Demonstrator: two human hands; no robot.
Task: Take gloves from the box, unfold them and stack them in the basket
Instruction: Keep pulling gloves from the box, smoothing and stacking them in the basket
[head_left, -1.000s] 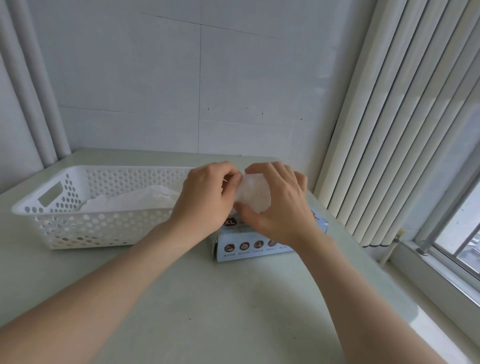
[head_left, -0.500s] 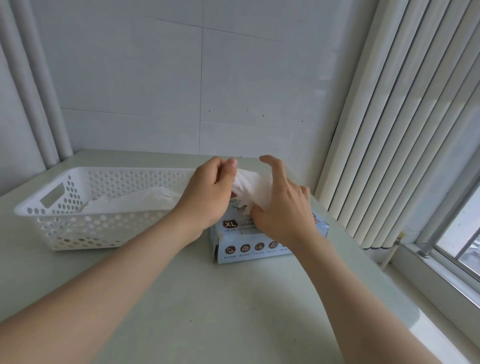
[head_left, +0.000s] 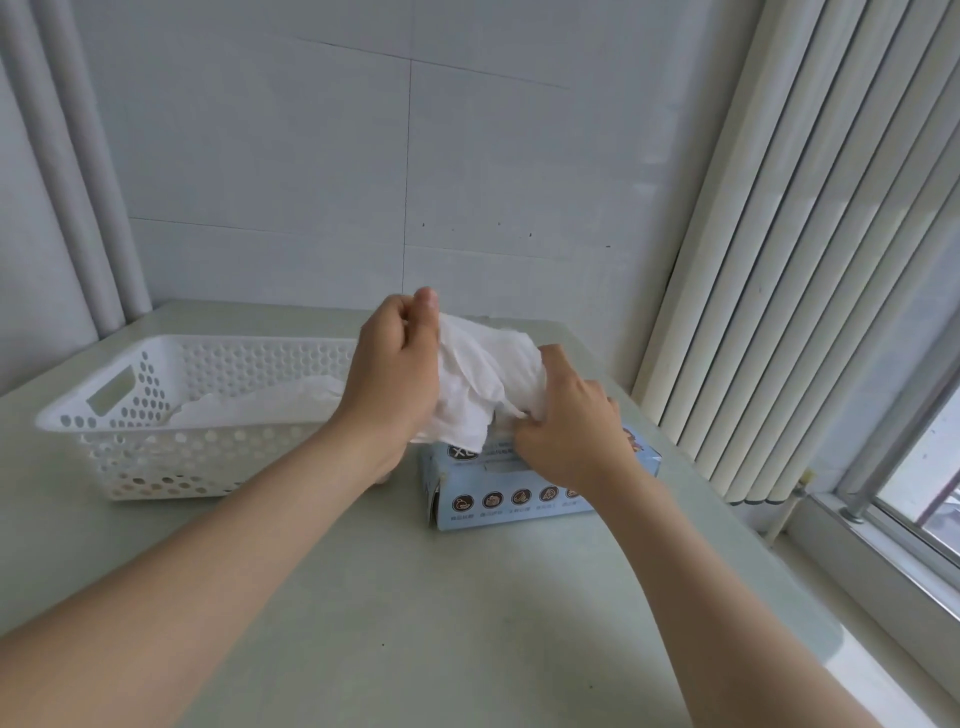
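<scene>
the left hand pinches the top of a white glove, and the right hand grips its lower edge just above the box, so it hangs crumpled between the 2 hands. it looks thin, limp and nearly weightless, so opposite edges seem the best hold for spreading it flat before the basket, left of the left hand.

Light: soft daylight from the window, right side.
Shadows: faint, soft-edged on the desk.
Edges: blinds bow; focus sharp.
</scene>
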